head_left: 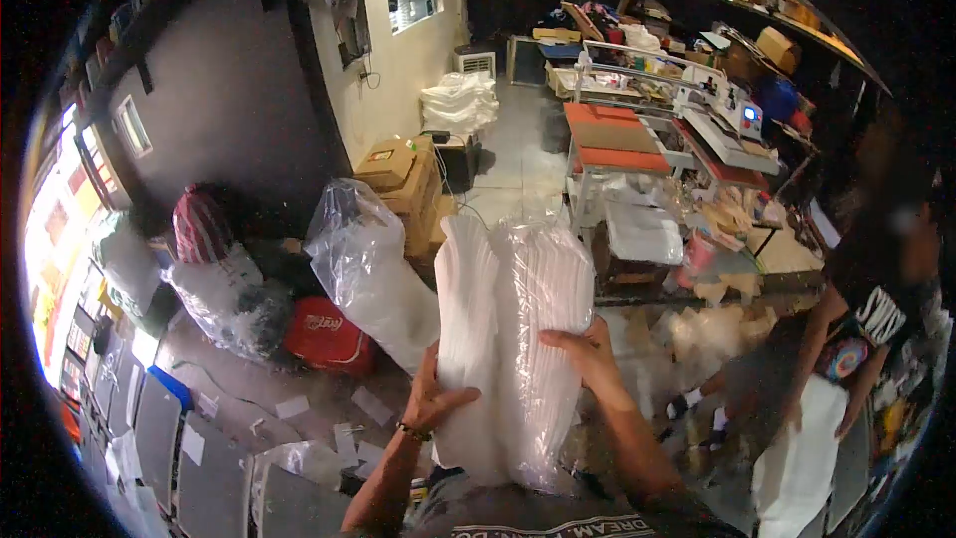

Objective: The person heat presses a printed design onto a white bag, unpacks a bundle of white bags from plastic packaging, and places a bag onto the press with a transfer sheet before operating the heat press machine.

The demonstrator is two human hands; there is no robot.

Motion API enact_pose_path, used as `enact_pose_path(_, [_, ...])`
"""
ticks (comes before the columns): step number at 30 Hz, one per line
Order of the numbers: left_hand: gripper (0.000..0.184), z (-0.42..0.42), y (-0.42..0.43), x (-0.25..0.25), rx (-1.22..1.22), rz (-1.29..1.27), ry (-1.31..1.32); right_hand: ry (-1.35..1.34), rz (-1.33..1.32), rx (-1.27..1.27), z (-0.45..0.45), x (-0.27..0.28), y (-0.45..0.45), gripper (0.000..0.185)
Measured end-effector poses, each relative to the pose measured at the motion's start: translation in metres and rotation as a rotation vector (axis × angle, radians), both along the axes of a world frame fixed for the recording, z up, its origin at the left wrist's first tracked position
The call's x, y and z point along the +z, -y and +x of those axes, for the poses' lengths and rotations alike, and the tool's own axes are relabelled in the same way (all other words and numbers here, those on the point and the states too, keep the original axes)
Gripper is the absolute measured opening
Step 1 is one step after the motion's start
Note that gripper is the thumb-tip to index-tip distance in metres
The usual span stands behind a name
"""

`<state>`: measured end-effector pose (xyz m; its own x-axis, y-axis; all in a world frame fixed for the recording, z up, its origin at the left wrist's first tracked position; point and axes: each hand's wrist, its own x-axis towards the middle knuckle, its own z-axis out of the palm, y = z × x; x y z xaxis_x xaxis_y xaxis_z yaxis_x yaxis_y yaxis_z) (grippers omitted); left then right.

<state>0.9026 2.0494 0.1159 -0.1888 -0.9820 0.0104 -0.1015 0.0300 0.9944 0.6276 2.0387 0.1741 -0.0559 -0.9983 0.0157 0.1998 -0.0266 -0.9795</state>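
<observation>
a pinch at each outer edge

largest first, we see the smooth dark grey wall on the left, then the flat red-topped work table beyond us. nearer stands the clear plastic bag stuffed with white material.

directly before our body, side by side, are the glossy white bundle in clear plastic and the narrower matte white bundle of layered sheets. we cannot tell whether they join low down.

our bare right hand pinches the glossy bundle, thumb in front; our bare left hand clasps the matte one likewise, some fingers hidden.

we judge the step in hand to be steadying both bundles; the next move calls for even pressure, keeping the layers aligned.
</observation>
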Motion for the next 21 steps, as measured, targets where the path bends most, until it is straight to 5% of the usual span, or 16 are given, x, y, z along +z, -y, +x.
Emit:
enact_pose_path(5, [0.098, -0.02, 0.094, 0.008, 0.042, -0.016, -0.04, -0.084, 0.053, -0.085, -0.011, 0.0, 0.107, 0.044])
enact_pose_path(10, [0.096, -0.02, 0.232, -0.053, 0.048, 0.022, -0.069, -0.045, 0.07, 0.011, -0.025, -0.04, 0.249, 0.045])
enact_pose_path(14, [0.097, -0.032, 0.356, -0.046, 0.021, 0.033, -0.204, -0.03, -0.072, -0.062, -0.023, -0.036, 0.368, 0.046])
enact_pose_path(21, [0.101, -0.046, 0.548, -0.012, -0.028, 0.075, -0.072, -0.175, 0.179, -0.17, -0.052, -0.006, 0.537, 0.063])
